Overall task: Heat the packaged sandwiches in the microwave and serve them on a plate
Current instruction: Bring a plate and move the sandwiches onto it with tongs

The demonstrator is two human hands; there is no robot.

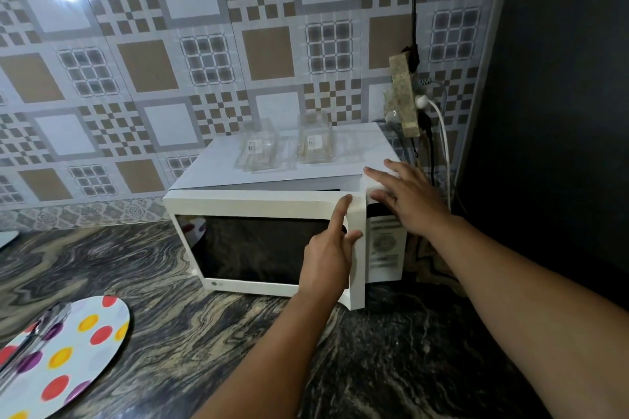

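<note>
I see two packs (258, 150) lying side by side on the microwave (272, 177). My left hand (328, 255) grips the door (258, 248) edge, door slightly ajar; my right hand (406, 196) rests flat on the top corner. A dotted plate (68, 350) with tongs (34, 337) sits on the table (204, 333), left.

Patterned wall tiles (204, 54), marbled countertop (190, 326), power strip (405, 95)

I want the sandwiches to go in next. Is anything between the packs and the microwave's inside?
Yes: the microwave door is only ajar, the left hand gripping its edge. Both sandwich packs lie on top of the microwave.
</note>
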